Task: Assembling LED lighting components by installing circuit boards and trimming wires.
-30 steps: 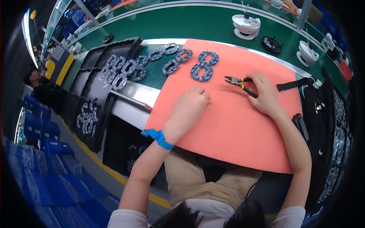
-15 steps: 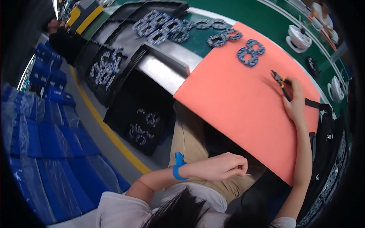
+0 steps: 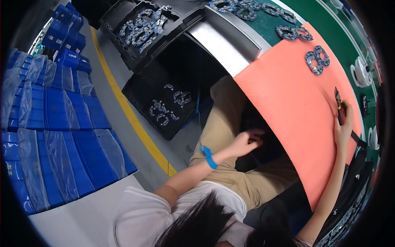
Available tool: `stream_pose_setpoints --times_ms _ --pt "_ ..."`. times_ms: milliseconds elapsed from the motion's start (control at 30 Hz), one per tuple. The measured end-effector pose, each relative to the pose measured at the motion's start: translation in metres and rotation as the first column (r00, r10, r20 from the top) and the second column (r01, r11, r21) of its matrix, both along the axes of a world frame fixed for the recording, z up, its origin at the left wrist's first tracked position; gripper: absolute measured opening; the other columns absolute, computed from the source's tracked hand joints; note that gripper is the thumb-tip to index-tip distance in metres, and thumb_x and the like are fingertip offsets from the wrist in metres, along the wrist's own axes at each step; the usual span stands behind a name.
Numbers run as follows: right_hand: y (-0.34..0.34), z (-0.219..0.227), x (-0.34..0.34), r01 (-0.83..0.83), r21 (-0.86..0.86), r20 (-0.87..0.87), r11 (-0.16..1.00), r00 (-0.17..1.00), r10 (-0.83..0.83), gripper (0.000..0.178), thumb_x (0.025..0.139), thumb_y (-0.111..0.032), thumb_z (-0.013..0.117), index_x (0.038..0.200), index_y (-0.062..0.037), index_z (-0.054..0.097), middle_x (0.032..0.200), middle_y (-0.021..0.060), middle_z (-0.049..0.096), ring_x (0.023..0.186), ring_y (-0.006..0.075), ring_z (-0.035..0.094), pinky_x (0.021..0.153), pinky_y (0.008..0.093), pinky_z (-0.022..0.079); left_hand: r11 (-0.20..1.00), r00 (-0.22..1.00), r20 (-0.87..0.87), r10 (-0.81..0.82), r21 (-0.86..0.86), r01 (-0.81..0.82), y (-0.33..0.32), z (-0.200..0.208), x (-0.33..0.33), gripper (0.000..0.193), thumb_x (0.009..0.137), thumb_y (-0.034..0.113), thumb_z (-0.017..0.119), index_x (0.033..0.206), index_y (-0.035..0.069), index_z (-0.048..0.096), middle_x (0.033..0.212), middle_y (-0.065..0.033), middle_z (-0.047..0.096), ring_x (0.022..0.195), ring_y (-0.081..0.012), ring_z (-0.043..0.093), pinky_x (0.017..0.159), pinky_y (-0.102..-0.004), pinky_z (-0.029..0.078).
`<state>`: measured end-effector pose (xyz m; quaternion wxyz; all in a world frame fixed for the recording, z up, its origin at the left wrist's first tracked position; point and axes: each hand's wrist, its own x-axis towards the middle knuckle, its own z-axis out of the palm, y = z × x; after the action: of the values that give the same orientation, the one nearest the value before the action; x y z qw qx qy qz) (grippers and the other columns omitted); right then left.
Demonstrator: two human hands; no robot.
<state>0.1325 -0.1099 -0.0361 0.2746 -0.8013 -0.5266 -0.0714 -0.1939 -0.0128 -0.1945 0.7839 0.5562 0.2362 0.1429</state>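
My right hand (image 3: 344,125) rests over the right side of a pink mat (image 3: 288,111), closed round the handles of a pair of cutting pliers (image 3: 338,99), whose jaws point away from me. Farther along the mat lies a blue figure-eight circuit board (image 3: 319,60), apart from the pliers. Another board (image 3: 299,33) of that kind straddles the mat's far edge. Above my lap, short of the table edge, my left hand (image 3: 246,142) hangs with its fingers loosely curled and apart, slightly blurred. I see nothing in it. A blue strap (image 3: 210,157) circles that wrist.
A black tray (image 3: 135,88) beside my left knee holds several board pieces (image 3: 159,108). Behind it, a black bin (image 3: 119,51) contains more ring-shaped boards (image 3: 142,31). A metal surface (image 3: 234,41) adjoins the mat. Blue crates (image 3: 57,111) under clear plastic stand at left.
The view has turned, shifting the table rightward. My left hand has moved nearer the table edge, and its fingers have loosened from a closed grip. My right hand still holds the pliers.
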Motion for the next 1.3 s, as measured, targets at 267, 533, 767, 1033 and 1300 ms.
stream_pose_setpoints --times_ms 267,533,767,1033,1300 --pt "0.009 0.012 -0.019 -0.025 0.049 -0.021 0.998 0.999 0.026 0.044 0.068 0.009 0.053 0.111 0.0024 0.047 0.108 0.0156 0.051 0.105 0.0289 0.050 0.093 0.0329 0.037 0.893 0.892 -0.203 0.404 -0.125 -0.433 0.069 -0.003 -0.098 0.014 0.090 0.012 0.052 0.099 0.002 0.055 0.082 -0.0048 0.060 0.077 -0.0106 0.058 0.071 -0.0228 0.047" --pt "0.007 0.044 -0.046 -0.100 -0.107 0.025 0.989 0.994 0.103 0.047 0.067 -0.020 0.069 0.109 -0.0034 0.052 0.112 0.0117 0.049 0.107 0.0307 0.045 0.093 0.0404 0.034 0.666 0.842 0.274 0.465 0.518 -0.536 0.107 0.152 -0.051 0.009 0.084 -0.002 0.051 0.086 -0.003 0.060 0.075 -0.0047 0.059 0.068 -0.0089 0.055 0.064 -0.0205 0.043" --pt "0.001 0.043 -0.040 -0.111 -0.033 -0.038 0.993 0.993 0.110 0.036 0.073 -0.018 0.065 0.105 -0.0051 0.054 0.109 0.0107 0.050 0.107 0.0293 0.043 0.094 0.0394 0.033 0.026 0.994 0.097 0.059 0.995 -0.099 0.153 0.219 0.102 0.033 0.079 0.015 0.060 0.105 -0.003 0.053 0.091 -0.0174 0.059 0.091 -0.0263 0.058 0.074 -0.0364 0.046" --pt "-0.005 0.038 -0.035 -0.138 -0.013 -0.058 0.990 0.989 0.137 0.036 0.074 -0.021 0.065 0.105 -0.0058 0.055 0.110 0.0102 0.050 0.108 0.0287 0.043 0.094 0.0388 0.033 0.080 0.807 -0.378 0.453 0.919 0.385 0.209 0.178 0.212 0.064 0.077 0.030 0.058 0.123 -0.008 0.037 0.112 -0.0243 0.051 0.107 -0.0361 0.049 0.084 -0.0465 0.041" --pt "-0.002 0.038 -0.033 -0.107 0.165 -0.066 0.980 0.991 0.119 0.031 0.075 -0.014 0.061 0.103 -0.0032 0.055 0.105 0.0127 0.053 0.102 0.0279 0.050 0.089 0.0356 0.037 -0.324 0.907 0.058 0.418 0.942 0.089 0.157 0.221 0.192 0.029 0.080 0.008 0.049 0.109 0.007 0.049 0.091 -0.0138 0.058 0.086 -0.0278 0.056 0.069 -0.0436 0.045"
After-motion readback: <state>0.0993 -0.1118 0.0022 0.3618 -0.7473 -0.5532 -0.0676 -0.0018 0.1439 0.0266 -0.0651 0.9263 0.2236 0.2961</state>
